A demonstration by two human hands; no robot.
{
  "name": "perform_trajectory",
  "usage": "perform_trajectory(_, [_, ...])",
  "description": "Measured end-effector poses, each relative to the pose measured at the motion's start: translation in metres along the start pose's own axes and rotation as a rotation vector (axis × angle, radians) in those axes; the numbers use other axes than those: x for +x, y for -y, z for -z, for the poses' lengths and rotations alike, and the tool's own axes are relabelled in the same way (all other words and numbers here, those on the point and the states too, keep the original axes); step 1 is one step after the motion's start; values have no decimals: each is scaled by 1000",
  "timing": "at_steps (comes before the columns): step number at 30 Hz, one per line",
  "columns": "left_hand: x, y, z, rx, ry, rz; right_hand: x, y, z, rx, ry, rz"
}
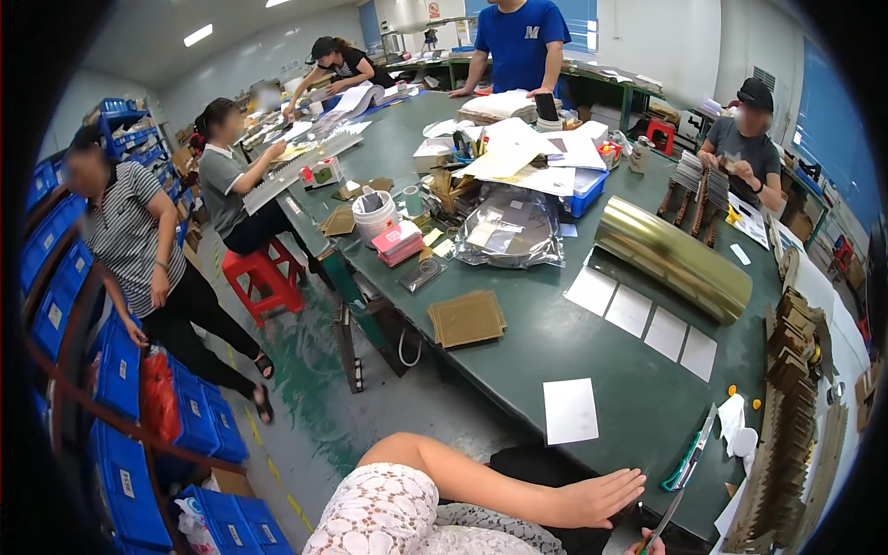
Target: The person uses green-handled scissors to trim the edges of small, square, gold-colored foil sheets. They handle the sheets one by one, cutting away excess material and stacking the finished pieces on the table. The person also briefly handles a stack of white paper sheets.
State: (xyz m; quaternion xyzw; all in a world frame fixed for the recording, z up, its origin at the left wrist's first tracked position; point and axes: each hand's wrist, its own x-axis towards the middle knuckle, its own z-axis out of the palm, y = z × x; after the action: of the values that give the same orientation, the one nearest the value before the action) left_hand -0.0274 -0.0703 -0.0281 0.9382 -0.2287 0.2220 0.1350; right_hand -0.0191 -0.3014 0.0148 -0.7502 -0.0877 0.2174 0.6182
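A busy workshop surrounds a long green desk [592, 342], with blue bins stacked along the left wall and several other people at work at its far end and sides. The person's left hand [592, 498] lies flat and spread, fingers together and pointing right, holding nothing, just off the near edge of the desk. Only the fingertips of the right hand [647, 546] show at the bottom edge of the view; they appear to be closed on the handle of a thin blade or ruler [668, 520] that slants up toward the desk's near edge, though the grip itself is cut off. Just beyond its tip, a green-handled cutter [689, 462] lies on the near edge of the desk, next to white paper scraps [737, 427]. A single white sheet [570, 411] lies flat nearby, well apart from the row of four white sheets [645, 319] beside the gold foil roll [671, 257].

The slanted tool looks light, stiff and narrow, probably sharp along one edge, so it is best held by the handle end, fingers clear of the blade. The loose sheet would be thin and floppy, easiest lifted from a corner.
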Motion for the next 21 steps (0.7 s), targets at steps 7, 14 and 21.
perform_trajectory(7, [-3,-4,1,-74,-8,66,-2,15,-14,101,-14,-79])
perform_trajectory(14, [14,9,21,-538,-58,246,-3,27,-20,132,-67,-128])
perform_trajectory(21, [5,16,53,-563,-190,259,2,16,-15,177,-49,-126])
